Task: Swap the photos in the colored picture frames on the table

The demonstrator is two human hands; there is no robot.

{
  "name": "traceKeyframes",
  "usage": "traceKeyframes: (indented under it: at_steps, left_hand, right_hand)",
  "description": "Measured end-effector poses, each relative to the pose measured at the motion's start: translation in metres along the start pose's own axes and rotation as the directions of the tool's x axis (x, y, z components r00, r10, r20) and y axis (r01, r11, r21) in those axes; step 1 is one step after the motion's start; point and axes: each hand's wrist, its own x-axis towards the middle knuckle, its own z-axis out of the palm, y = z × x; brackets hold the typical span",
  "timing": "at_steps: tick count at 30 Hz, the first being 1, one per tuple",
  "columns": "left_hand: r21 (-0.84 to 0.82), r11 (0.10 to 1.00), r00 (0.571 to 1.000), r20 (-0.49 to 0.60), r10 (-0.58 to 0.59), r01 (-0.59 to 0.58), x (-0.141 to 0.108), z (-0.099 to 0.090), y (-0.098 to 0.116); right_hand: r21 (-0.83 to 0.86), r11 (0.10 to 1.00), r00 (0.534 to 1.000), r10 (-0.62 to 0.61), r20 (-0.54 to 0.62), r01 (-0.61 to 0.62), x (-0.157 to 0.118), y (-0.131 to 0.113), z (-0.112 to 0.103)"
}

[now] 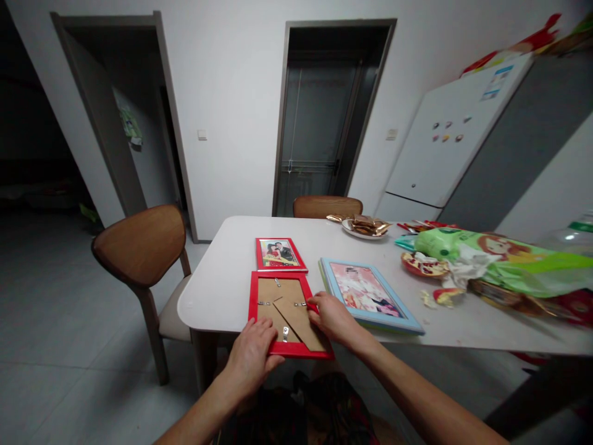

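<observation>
A red picture frame (254, 309) lies face down at the table's front edge, its lower end jutting over. Its brown backing board (269, 290) carries a stand flap and small metal clips on its sides. My left hand (252, 349) grips the lower left corner, fingers on top and thumb at the bottom edge. At the right side, my right hand (331, 316) has its fingers curled onto the frame's edge by a metal clip (300, 304); its fingertips are partly hidden. Just beyond lies a second red frame (280, 254), photo side up.
Right of my hands, a light blue frame (370, 293) rests on a stack. Farther right are a plate of wrapped snacks (365, 227), an opened pomegranate (424, 266), crumpled tissue and a green tissue pack (504, 253). Wooden chairs (143, 247) stand left and behind the white table (217, 278).
</observation>
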Motion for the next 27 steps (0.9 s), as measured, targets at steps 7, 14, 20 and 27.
traceKeyframes:
  at_steps: [7, 14, 20, 27]
  left_hand:
    - [-0.070, 0.998, 1.000, -0.011, -0.006, 0.005, 0.001, 0.001, -0.004]
    - [-0.087, 0.996, 0.999, -0.025, -0.028, 0.026, 0.001, 0.003, -0.005]
    - [-0.080, 0.996, 0.999, -0.016, -0.040, 0.039, 0.000, 0.002, -0.003]
    - [-0.098, 0.993, 0.997, -0.022, -0.067, 0.065, 0.002, 0.006, -0.006]
  right_hand:
    - [-0.082, 0.996, 1.000, -0.019, -0.002, 0.019, 0.023, -0.003, 0.009]
    - [-0.090, 0.996, 0.994, 0.008, -0.109, -0.017, 0.022, -0.004, 0.016]
    - [0.203, 0.923, 0.945, -0.325, -0.043, 0.326, -0.005, -0.018, 0.010]
    - [0.252, 0.895, 0.920, -0.389, 0.039, 0.368, -0.011, -0.032, 0.008]
